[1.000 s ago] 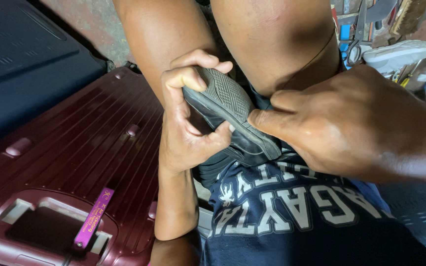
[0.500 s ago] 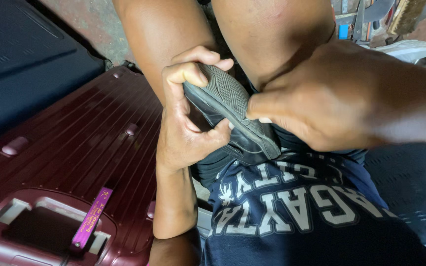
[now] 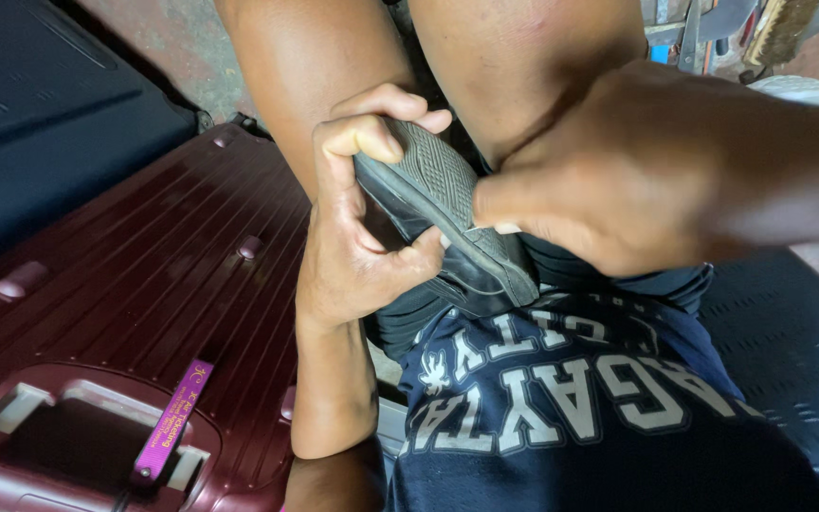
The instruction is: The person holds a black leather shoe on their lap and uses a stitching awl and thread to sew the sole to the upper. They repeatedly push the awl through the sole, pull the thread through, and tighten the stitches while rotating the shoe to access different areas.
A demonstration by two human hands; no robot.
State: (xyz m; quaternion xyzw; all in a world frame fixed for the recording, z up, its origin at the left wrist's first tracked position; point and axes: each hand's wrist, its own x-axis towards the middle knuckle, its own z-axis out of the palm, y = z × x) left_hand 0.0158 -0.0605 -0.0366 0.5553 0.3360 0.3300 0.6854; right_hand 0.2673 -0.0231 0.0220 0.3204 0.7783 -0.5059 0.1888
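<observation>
My left hand (image 3: 357,237) grips a dark shoe (image 3: 447,218) held sole-up over my lap, fingers curled over its toe end and thumb pressed on its side. The ridged black sole faces the camera. My right hand (image 3: 637,166) is blurred and comes in from the right, its fingertips pinching the sole's edge near the middle of the shoe. Below the shoe is my navy shirt (image 3: 561,417) with pale block letters. My bare knees rise behind the hands.
A maroon ribbed hard-shell suitcase (image 3: 125,294) with a purple tag (image 3: 172,422) on its handle recess lies at my left. A dark blue case (image 3: 40,104) sits behind it. Tools and clutter (image 3: 760,38) fill the top right corner.
My right hand has shifted up and a little right along the sole's edge. The left hand keeps its grip on the shoe, which has hardly moved.
</observation>
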